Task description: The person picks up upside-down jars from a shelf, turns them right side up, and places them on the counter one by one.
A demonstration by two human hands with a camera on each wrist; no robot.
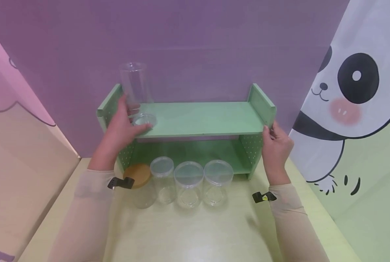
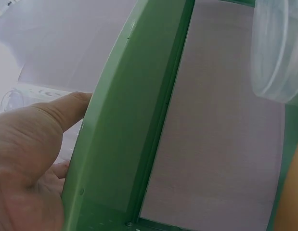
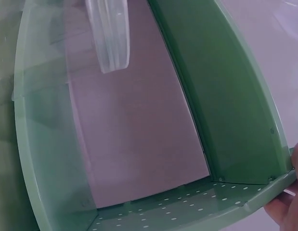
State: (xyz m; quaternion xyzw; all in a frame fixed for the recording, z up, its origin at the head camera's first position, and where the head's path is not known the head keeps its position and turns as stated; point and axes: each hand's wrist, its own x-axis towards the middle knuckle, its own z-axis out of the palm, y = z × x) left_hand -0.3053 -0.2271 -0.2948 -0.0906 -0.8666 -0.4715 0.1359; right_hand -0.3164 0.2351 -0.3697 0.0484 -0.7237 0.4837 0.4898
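Observation:
A tall clear jar [image 1: 136, 85] stands at the left end of the upper shelf of a green two-tier rack [image 1: 198, 116]. Curved about its lower part is my left hand [image 1: 124, 122], the thumb lying across the front near the base and the fingers partly seen through the clear wall. In the left wrist view, the left thumb [image 2: 74, 108] reaches the front edge of the upper shelf. My right hand [image 1: 276, 145] pinches the front edge of the rack's right side panel [image 1: 263, 105]; only its fingertips [image 3: 278, 207] show in the right wrist view.
In front of the rack stand a jar with a wooden-coloured lid [image 1: 138, 174] and three clear-lidded jars, including a slim one [image 1: 162, 174] and two wider ones [image 1: 189, 182]. A purple wall [image 1: 198, 47] rises behind the rack, and a panda-print panel [image 1: 352, 109] stands at right.

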